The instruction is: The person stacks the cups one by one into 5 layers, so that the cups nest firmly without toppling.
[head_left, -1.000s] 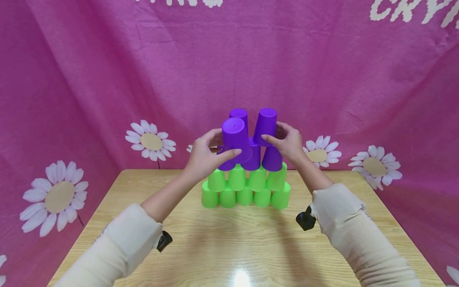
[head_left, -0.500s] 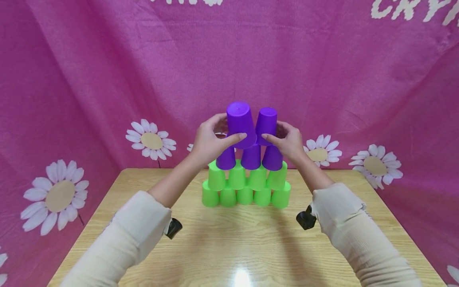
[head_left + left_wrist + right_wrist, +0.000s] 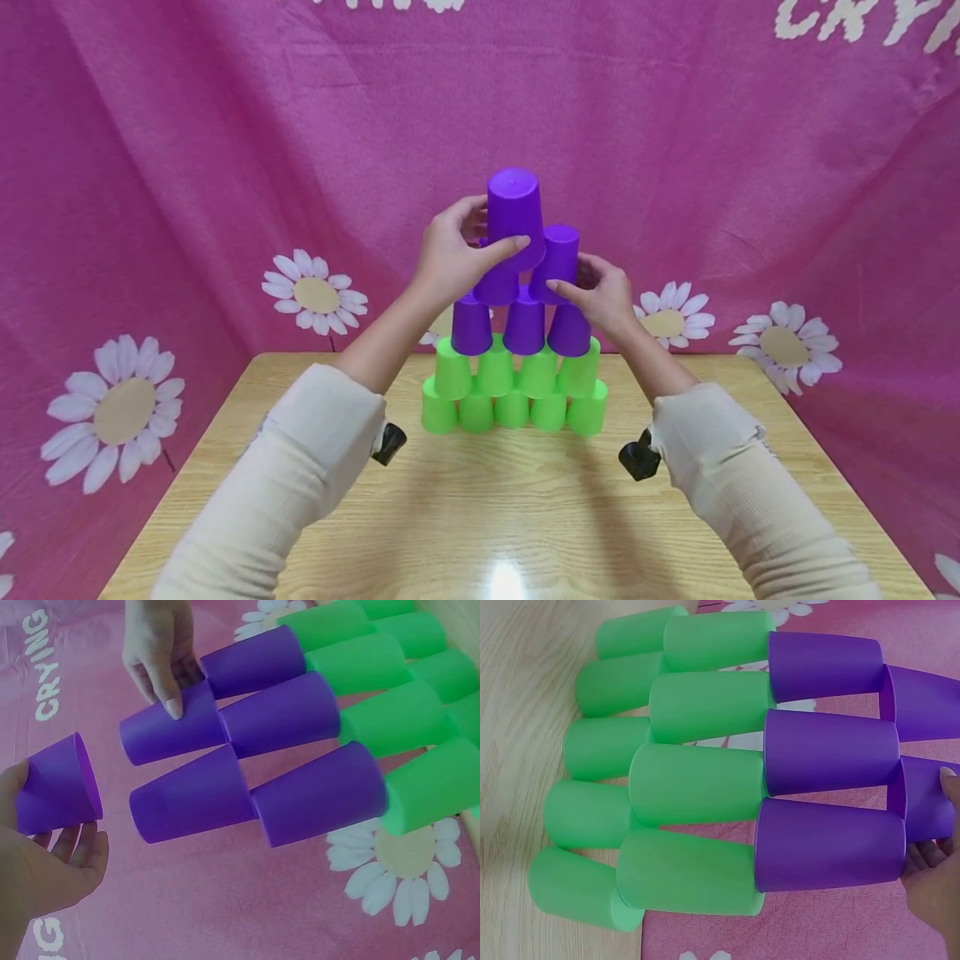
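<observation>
My left hand holds an upside-down purple cup between thumb and fingers. In the left wrist view this cup is apart from the stack, with a gap below its rim. My right hand grips the right-hand purple cup of the row of two beneath; its left neighbour stands untouched. These two rest on a row of three purple cups. Green cups form the two lowest rows. Some fingers of both hands are hidden behind the cups.
The stack stands toward the back of a wooden table. Close behind it hangs a pink cloth printed with daisies and white letters. A small black device is worn at the left wrist, another at the right.
My left hand has raised its purple cup up and to the right, from in front of the stack to above the row of two. The right hand keeps its grip and place.
</observation>
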`<state>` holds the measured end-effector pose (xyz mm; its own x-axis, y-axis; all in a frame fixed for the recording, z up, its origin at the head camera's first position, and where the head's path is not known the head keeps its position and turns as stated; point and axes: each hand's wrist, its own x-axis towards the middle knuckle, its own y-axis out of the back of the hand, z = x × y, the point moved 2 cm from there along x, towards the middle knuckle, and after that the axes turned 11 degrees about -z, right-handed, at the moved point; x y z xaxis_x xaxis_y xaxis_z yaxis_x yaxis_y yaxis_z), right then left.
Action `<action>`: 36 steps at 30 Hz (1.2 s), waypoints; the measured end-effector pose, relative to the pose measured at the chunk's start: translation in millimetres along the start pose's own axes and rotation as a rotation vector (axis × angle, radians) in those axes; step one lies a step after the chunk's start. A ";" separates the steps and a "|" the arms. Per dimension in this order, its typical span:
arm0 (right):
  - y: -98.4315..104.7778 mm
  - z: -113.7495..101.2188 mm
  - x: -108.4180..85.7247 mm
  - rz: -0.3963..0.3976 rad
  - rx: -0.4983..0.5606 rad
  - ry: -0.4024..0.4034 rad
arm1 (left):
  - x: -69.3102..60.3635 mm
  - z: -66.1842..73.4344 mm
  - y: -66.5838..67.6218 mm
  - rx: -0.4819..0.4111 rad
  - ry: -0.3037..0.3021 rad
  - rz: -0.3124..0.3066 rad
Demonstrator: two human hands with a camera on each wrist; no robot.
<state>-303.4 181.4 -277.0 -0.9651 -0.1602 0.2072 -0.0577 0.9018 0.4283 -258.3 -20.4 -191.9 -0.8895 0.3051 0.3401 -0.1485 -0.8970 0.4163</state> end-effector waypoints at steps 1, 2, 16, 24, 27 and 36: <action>0.2 -0.3 -0.2 0.001 -0.003 0.002 | 1.4 1.4 -0.1 0.004 0.002 0.002; 0.5 -0.4 -0.4 0.002 -0.002 0.002 | 2.5 2.4 -0.1 0.008 0.003 0.003; -0.8 -0.1 -1.5 -0.004 0.009 -0.003 | 9.0 2.9 1.6 0.040 0.020 0.026; -0.3 0.3 -0.4 -0.002 0.024 0.009 | 18.5 4.2 -3.7 0.065 0.008 0.050; -0.1 -1.1 -1.4 -0.009 0.036 0.010 | 21.8 4.4 -6.2 0.084 0.004 0.065; 0.3 -0.1 -0.4 -0.006 0.019 0.025 | 29.8 0.3 -12.6 0.092 0.005 0.080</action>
<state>-303.0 181.6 -276.9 -0.9582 -0.1753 0.2263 -0.0687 0.9083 0.4127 -282.8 0.1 -186.7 -0.8992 0.2316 0.3712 -0.0367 -0.8853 0.4635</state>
